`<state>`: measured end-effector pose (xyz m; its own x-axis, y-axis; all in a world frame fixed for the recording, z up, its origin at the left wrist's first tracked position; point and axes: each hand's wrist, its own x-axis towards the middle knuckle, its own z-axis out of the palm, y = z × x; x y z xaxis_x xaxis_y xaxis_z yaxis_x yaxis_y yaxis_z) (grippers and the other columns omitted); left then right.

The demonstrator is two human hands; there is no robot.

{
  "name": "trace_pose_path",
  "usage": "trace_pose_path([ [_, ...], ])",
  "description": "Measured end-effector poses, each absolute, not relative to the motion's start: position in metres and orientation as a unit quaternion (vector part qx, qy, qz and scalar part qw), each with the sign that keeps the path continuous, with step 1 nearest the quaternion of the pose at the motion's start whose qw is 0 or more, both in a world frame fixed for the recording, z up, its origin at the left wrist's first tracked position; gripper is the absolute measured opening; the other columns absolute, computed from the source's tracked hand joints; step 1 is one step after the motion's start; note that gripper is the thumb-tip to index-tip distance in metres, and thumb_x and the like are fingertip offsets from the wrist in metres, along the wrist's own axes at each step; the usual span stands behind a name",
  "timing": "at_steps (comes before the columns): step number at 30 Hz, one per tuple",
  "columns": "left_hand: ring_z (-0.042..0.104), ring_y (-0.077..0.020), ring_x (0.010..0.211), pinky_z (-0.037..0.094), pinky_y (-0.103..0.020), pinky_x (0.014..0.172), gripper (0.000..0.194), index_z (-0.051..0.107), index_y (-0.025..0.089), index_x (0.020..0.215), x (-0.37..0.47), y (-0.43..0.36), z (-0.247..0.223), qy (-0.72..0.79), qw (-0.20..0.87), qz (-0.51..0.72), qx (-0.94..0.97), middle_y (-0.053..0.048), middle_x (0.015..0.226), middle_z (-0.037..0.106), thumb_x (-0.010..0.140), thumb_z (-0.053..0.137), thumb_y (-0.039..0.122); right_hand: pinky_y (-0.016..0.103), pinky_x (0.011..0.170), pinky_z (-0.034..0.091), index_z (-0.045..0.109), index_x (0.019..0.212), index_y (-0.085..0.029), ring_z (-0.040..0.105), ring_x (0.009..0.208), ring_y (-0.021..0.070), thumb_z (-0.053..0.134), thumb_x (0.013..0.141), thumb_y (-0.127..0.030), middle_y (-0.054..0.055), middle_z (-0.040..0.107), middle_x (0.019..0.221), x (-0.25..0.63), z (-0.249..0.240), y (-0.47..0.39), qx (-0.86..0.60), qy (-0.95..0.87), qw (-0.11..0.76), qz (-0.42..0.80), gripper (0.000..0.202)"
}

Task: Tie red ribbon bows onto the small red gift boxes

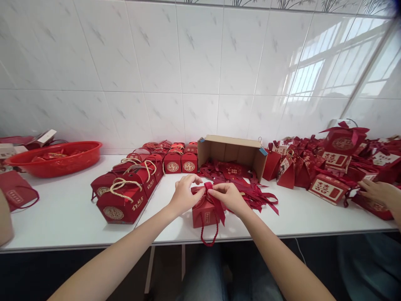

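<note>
A small red gift box stands near the table's front edge, its twisted red cord handle hanging over that edge. On top of it is a dark red ribbon, looped at the middle with one tail down the side. My left hand pinches the ribbon from the left, thumb and fingers closed at the loop. From the right, my right hand pinches the same ribbon at the loop. Behind the box, loose red ribbons spill out of an open cardboard box lying on its side.
Left stand rows of red boxes with rope handles. A red plastic basin holds red packets at far left. Many finished-looking red boxes crowd the right, where another person's hand touches one. A tiled wall closes the back.
</note>
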<state>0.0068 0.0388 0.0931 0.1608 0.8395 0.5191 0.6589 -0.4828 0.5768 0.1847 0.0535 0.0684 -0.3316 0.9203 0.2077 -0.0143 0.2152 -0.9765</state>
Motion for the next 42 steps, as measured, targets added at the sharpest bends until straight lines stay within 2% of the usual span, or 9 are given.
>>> trace_pose_path([
  [3,0.059,-0.0204,0.093,0.044,-0.038,0.090,0.018,0.056,0.021,0.091,0.011,0.039,0.096,0.470,0.126,0.415,0.769,-0.003,0.093,0.064,0.074,0.058,0.022,0.023,0.042,0.036,0.072,0.082,-0.015,0.054,0.048,0.0118,0.071,0.069,-0.046,0.004,0.068,0.067,0.190,0.069,0.049,-0.370,-0.623,0.455,0.518,0.034],
  [7,0.061,-0.0185,0.088,0.047,-0.034,0.087,0.017,0.058,0.020,0.090,0.014,0.037,0.099,0.447,0.141,0.409,0.783,-0.003,0.090,0.065,0.074,0.059,0.024,0.021,0.038,0.033,0.068,0.080,-0.016,0.053,0.049,0.0099,0.073,0.067,-0.047,0.004,0.069,0.074,0.192,0.070,0.047,-0.366,-0.612,0.465,0.525,0.034],
  [12,0.062,-0.0188,0.087,0.046,-0.035,0.086,0.016,0.061,0.020,0.092,0.014,0.039,0.103,0.443,0.124,0.409,0.788,-0.003,0.087,0.066,0.078,0.059,0.028,0.021,0.034,0.029,0.070,0.085,-0.015,0.043,0.039,0.0069,0.071,0.068,-0.051,0.002,0.064,0.062,0.191,0.077,0.042,-0.361,-0.598,0.451,0.555,0.041],
  [17,0.062,-0.0197,0.092,0.044,-0.035,0.088,0.024,0.064,0.022,0.097,0.016,0.042,0.106,0.431,0.109,0.399,0.802,-0.003,0.095,0.069,0.074,0.059,0.020,0.023,0.044,0.040,0.072,0.090,-0.017,0.056,0.052,0.0121,0.073,0.067,-0.048,0.003,0.067,0.070,0.197,0.087,0.039,-0.344,-0.583,0.461,0.574,0.039],
  [21,0.063,-0.0200,0.087,0.041,-0.039,0.091,0.015,0.064,0.021,0.086,0.020,0.043,0.106,0.457,0.088,0.418,0.780,-0.001,0.086,0.070,0.073,0.059,0.019,0.024,0.057,0.046,0.070,0.088,-0.019,0.061,0.065,0.0134,0.075,0.068,-0.042,0.003,0.069,0.077,0.203,0.090,0.040,-0.321,-0.575,0.454,0.601,0.031],
  [28,0.062,-0.0182,0.078,0.046,-0.033,0.079,0.011,0.060,0.020,0.084,0.018,0.043,0.109,0.484,0.115,0.443,0.746,-0.001,0.078,0.067,0.073,0.057,0.023,0.022,0.052,0.037,0.060,0.102,-0.019,0.048,0.050,0.0088,0.071,0.071,-0.039,-0.004,0.060,0.061,0.192,0.076,0.047,-0.370,-0.617,0.450,0.529,0.039],
  [34,0.061,-0.0200,0.091,0.048,-0.031,0.077,0.022,0.061,0.022,0.091,0.006,0.042,0.109,0.498,0.207,0.409,0.736,-0.003,0.091,0.066,0.071,0.061,0.030,0.027,0.059,0.044,0.067,0.077,-0.016,0.056,0.064,0.0145,0.068,0.070,-0.044,0.003,0.065,0.071,0.172,0.063,0.056,-0.359,-0.646,0.462,0.490,0.029],
  [38,0.059,-0.0225,0.098,0.048,-0.032,0.078,0.032,0.058,0.020,0.090,-0.018,0.043,0.102,0.543,0.274,0.376,0.699,-0.005,0.096,0.064,0.065,0.068,0.037,0.027,0.061,0.045,0.067,0.079,-0.019,0.057,0.066,0.0155,0.067,0.071,-0.043,0.002,0.065,0.073,0.169,0.060,0.056,-0.351,-0.645,0.476,0.484,0.025],
  [42,0.061,-0.0205,0.082,0.047,-0.033,0.074,0.043,0.051,0.019,0.084,-0.037,0.043,0.084,0.591,0.328,0.345,0.651,-0.003,0.083,0.061,0.066,0.067,0.054,0.029,0.072,0.049,0.066,0.083,-0.020,0.061,0.077,0.0175,0.063,0.075,-0.040,0.003,0.068,0.083,0.168,0.059,0.055,-0.321,-0.658,0.476,0.487,0.022],
])
